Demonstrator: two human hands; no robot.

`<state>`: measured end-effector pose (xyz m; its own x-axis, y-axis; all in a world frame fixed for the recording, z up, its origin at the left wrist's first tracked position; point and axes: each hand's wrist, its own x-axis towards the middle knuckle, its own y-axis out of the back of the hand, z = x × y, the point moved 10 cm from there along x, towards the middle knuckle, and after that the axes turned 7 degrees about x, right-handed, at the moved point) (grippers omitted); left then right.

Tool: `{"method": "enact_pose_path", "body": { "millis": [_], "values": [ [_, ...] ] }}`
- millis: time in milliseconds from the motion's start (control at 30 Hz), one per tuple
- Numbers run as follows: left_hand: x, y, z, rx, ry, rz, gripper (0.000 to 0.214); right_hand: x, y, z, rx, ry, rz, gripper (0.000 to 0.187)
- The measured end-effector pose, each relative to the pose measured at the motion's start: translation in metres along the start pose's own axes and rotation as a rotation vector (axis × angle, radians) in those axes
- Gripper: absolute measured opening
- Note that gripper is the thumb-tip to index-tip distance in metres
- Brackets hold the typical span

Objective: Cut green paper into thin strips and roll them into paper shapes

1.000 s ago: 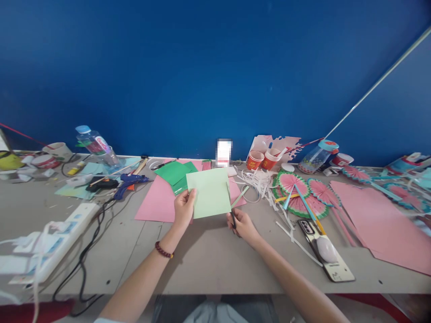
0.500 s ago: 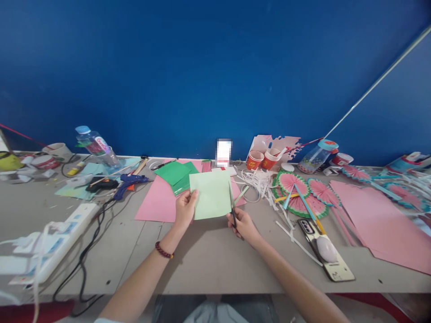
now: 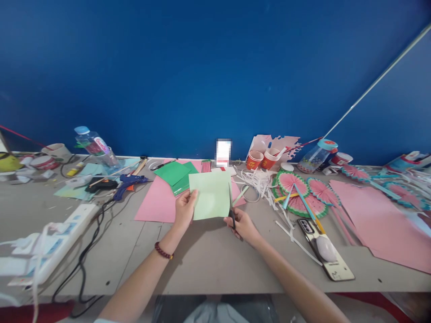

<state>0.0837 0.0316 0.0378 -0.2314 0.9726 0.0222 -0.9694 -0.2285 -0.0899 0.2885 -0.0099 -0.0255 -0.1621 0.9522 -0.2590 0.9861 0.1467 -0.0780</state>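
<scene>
A light green paper sheet (image 3: 210,195) is held up above the grey table (image 3: 208,260). My left hand (image 3: 184,210) pinches its lower left edge between thumb and fingers. My right hand (image 3: 243,225) is closed round the handles of black scissors (image 3: 231,211), whose blades run up along the sheet's right edge. A thin green strip (image 3: 240,195) hangs off to the right of the blades. A large pink sheet (image 3: 158,202) lies on the table under the held paper.
Dark green sheets (image 3: 175,174) lie behind; a blue glue gun (image 3: 129,183), a bottle (image 3: 96,146) and a power strip (image 3: 54,242) with cables sit left. Red paper cups (image 3: 262,160), white paper strips (image 3: 259,181), watermelon paper fans (image 3: 298,190), a phone (image 3: 325,249) and pink paper (image 3: 380,220) lie right.
The scissors have travelled up the right edge of the green sheet. The sheet has shifted slightly right and been trimmed narrower, with the strip separating from it. My left hand has barely moved.
</scene>
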Motion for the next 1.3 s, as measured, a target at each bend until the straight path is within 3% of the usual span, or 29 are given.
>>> {"method": "enact_pose_path", "body": {
  "millis": [200, 1300],
  "values": [
    [0.0010, -0.0019, -0.0057, -0.018, 0.024, -0.020, 0.039, 0.0030, 0.0013, 0.0072, -0.021, -0.018, -0.017, 0.041],
    [-0.0022, -0.0070, -0.0021, 0.027, 0.008, -0.072, 0.041, 0.0014, 0.0057, 0.0031, -0.005, -0.047, 0.046, 0.025]
  ]
}}
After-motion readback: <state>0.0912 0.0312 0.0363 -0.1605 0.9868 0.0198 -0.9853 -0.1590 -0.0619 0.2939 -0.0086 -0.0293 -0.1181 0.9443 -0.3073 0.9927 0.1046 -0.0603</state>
